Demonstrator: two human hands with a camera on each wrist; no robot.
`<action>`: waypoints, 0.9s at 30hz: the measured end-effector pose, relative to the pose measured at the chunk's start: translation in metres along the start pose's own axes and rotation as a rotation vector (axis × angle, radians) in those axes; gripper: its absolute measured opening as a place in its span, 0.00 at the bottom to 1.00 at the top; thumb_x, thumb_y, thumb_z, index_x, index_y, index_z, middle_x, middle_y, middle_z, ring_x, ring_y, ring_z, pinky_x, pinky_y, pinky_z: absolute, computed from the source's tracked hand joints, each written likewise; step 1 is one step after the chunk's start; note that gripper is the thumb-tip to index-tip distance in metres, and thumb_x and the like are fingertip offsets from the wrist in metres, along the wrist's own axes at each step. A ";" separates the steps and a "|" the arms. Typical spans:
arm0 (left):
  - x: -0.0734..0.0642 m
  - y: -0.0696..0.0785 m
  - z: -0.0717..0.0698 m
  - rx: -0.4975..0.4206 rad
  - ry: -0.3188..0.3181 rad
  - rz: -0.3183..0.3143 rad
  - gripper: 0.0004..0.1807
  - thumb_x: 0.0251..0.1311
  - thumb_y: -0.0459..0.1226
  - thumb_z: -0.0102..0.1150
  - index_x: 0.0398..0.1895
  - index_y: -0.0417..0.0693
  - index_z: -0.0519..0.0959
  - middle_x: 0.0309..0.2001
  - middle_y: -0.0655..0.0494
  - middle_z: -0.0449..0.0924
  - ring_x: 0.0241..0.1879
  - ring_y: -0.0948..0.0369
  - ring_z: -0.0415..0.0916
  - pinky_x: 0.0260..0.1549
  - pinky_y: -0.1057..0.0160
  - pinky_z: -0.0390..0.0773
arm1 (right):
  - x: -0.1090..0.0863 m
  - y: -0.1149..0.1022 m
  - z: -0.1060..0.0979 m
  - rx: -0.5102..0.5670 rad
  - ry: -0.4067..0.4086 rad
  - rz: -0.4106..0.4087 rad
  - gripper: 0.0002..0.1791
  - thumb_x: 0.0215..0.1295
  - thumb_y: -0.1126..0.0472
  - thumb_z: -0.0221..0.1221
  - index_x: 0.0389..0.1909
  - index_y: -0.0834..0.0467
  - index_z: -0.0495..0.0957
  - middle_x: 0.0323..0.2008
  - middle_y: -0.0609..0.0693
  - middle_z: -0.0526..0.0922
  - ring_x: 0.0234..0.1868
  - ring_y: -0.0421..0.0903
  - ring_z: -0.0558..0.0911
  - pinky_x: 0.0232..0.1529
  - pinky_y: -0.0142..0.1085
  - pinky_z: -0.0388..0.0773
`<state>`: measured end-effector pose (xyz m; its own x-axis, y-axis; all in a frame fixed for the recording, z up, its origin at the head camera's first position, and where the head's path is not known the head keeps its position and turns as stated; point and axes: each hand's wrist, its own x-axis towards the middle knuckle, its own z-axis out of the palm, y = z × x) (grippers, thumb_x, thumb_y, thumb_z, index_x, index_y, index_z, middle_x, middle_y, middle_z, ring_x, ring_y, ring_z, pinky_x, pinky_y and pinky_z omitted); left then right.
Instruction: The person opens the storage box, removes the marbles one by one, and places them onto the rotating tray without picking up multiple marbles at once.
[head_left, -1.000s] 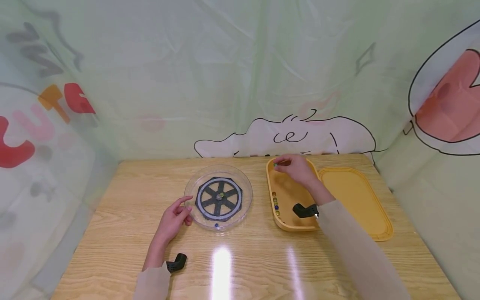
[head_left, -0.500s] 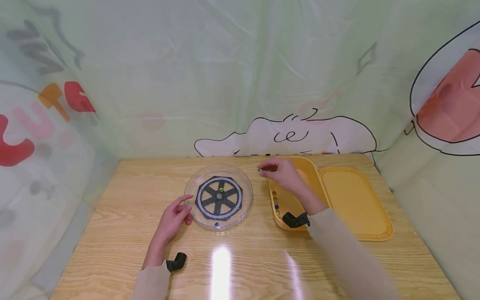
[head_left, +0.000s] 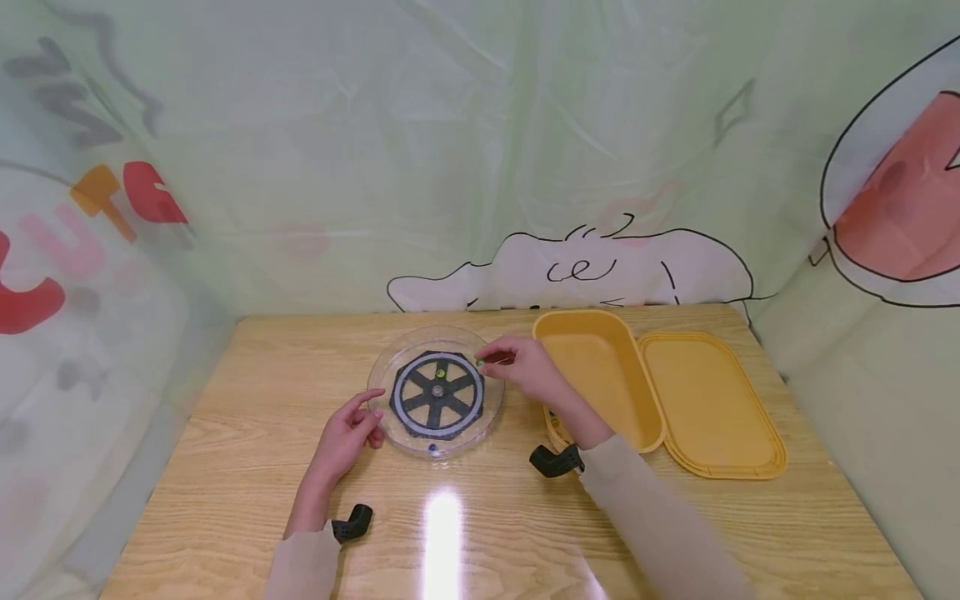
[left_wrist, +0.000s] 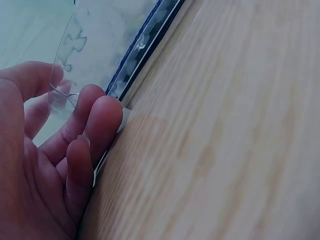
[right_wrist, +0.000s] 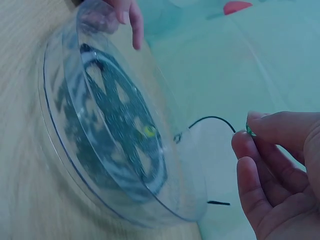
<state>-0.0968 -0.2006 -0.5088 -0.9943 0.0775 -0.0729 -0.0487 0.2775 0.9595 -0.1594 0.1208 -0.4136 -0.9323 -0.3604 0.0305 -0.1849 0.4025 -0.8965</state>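
Observation:
A clear round dish [head_left: 491, 417] stands on the table, with a dark spoked wheel shape [head_left: 435, 415] at its bottom. My left hand [head_left: 343, 442] holds the dish's left rim, the wall between its fingers in the left wrist view. In my right hand [head_left: 528, 371], thumb and fingertips pinch a small green marble [right_wrist: 249, 130] above the dish's right side. Inside the dish, a yellow-green marble [head_left: 441, 374] is near the wheel's hub and a blue marble [head_left: 432, 447] lies by the near wall.
Right of the dish is a yellow tray [head_left: 600, 367]; a few marbles [head_left: 553, 418] show along its left side, partly hidden by my right wrist. A flat yellow lid [head_left: 712, 408] lies beside it. A printed curtain [head_left: 450, 167] hangs behind the table.
My right hand has moved left from the yellow tray to over the dish, carrying the green marble. The yellow-green marble has shifted slightly away from me. My left hand has stayed put.

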 end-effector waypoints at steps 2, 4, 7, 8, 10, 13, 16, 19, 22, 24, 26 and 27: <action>0.000 0.000 0.000 0.000 0.001 -0.001 0.19 0.71 0.35 0.56 0.64 0.50 0.75 0.25 0.47 0.79 0.22 0.56 0.78 0.27 0.63 0.80 | 0.001 0.000 0.007 0.032 -0.016 0.006 0.11 0.62 0.69 0.67 0.46 0.64 0.85 0.42 0.53 0.85 0.43 0.48 0.82 0.45 0.39 0.80; 0.000 0.000 0.000 -0.002 0.003 0.001 0.19 0.71 0.35 0.56 0.64 0.49 0.75 0.25 0.47 0.79 0.22 0.56 0.78 0.27 0.63 0.79 | 0.001 0.000 0.013 0.059 -0.030 0.002 0.12 0.62 0.69 0.67 0.46 0.65 0.85 0.42 0.54 0.85 0.42 0.48 0.82 0.45 0.38 0.81; 0.000 0.001 0.001 -0.002 0.002 0.002 0.19 0.71 0.34 0.56 0.64 0.49 0.75 0.25 0.47 0.79 0.22 0.56 0.78 0.27 0.62 0.80 | 0.000 0.001 0.022 0.077 -0.040 -0.001 0.12 0.62 0.69 0.67 0.46 0.66 0.84 0.41 0.53 0.84 0.41 0.48 0.82 0.43 0.37 0.81; 0.000 0.002 0.001 -0.001 0.003 0.002 0.19 0.71 0.34 0.56 0.64 0.49 0.75 0.25 0.47 0.79 0.22 0.56 0.78 0.27 0.62 0.80 | 0.000 0.001 0.024 0.080 -0.042 -0.003 0.12 0.62 0.70 0.67 0.46 0.67 0.84 0.41 0.53 0.84 0.41 0.48 0.82 0.43 0.37 0.81; 0.000 0.002 0.001 -0.002 0.004 0.000 0.19 0.71 0.34 0.56 0.64 0.49 0.75 0.25 0.47 0.79 0.22 0.56 0.78 0.27 0.62 0.80 | -0.001 0.002 0.029 0.079 -0.041 -0.001 0.12 0.62 0.69 0.67 0.46 0.66 0.84 0.41 0.53 0.84 0.41 0.48 0.82 0.43 0.37 0.81; 0.000 0.001 0.000 -0.001 0.004 0.000 0.19 0.71 0.34 0.56 0.64 0.49 0.75 0.24 0.47 0.79 0.22 0.56 0.78 0.27 0.62 0.80 | -0.001 0.003 0.034 0.080 -0.054 0.001 0.12 0.62 0.68 0.67 0.46 0.66 0.84 0.41 0.55 0.84 0.40 0.46 0.82 0.42 0.36 0.80; 0.000 0.001 0.000 -0.001 0.004 -0.001 0.19 0.71 0.35 0.56 0.64 0.49 0.75 0.24 0.47 0.79 0.22 0.56 0.78 0.27 0.63 0.79 | -0.003 0.003 0.038 0.084 -0.069 -0.001 0.12 0.62 0.67 0.68 0.46 0.65 0.84 0.41 0.55 0.84 0.39 0.45 0.81 0.42 0.35 0.80; 0.000 0.001 0.000 0.002 0.006 -0.004 0.19 0.71 0.35 0.56 0.64 0.50 0.75 0.24 0.47 0.79 0.22 0.56 0.78 0.27 0.63 0.79 | -0.004 0.003 0.040 0.097 -0.072 -0.009 0.13 0.61 0.67 0.68 0.46 0.65 0.84 0.41 0.55 0.84 0.39 0.45 0.81 0.41 0.36 0.80; -0.001 0.002 0.000 0.005 0.006 -0.005 0.19 0.71 0.35 0.56 0.64 0.50 0.75 0.24 0.48 0.79 0.22 0.56 0.78 0.27 0.63 0.80 | -0.005 0.002 0.041 0.107 -0.073 -0.014 0.13 0.61 0.66 0.68 0.46 0.66 0.83 0.42 0.57 0.84 0.40 0.46 0.81 0.42 0.36 0.80; -0.001 0.002 0.001 0.008 0.006 -0.004 0.19 0.71 0.35 0.56 0.64 0.49 0.75 0.24 0.48 0.79 0.22 0.56 0.78 0.27 0.63 0.80 | -0.005 0.002 0.042 0.108 -0.075 -0.014 0.13 0.61 0.67 0.68 0.47 0.67 0.83 0.42 0.57 0.84 0.40 0.46 0.81 0.41 0.36 0.80; -0.001 0.002 0.001 0.012 0.006 -0.002 0.19 0.71 0.35 0.56 0.64 0.49 0.75 0.24 0.48 0.79 0.22 0.56 0.78 0.28 0.63 0.79 | -0.005 0.002 0.042 0.107 -0.080 -0.015 0.14 0.61 0.67 0.68 0.46 0.67 0.83 0.41 0.56 0.84 0.39 0.46 0.82 0.41 0.35 0.80; -0.001 0.001 0.001 0.015 0.004 -0.001 0.19 0.71 0.35 0.56 0.64 0.49 0.75 0.24 0.48 0.79 0.22 0.56 0.78 0.28 0.63 0.79 | -0.004 0.002 0.042 0.107 -0.081 -0.015 0.13 0.61 0.67 0.68 0.46 0.67 0.83 0.41 0.56 0.84 0.39 0.46 0.82 0.41 0.35 0.80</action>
<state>-0.0954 -0.1998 -0.5074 -0.9947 0.0729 -0.0729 -0.0487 0.2915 0.9553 -0.1426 0.0878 -0.4343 -0.9008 -0.4340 0.0124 -0.1606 0.3065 -0.9382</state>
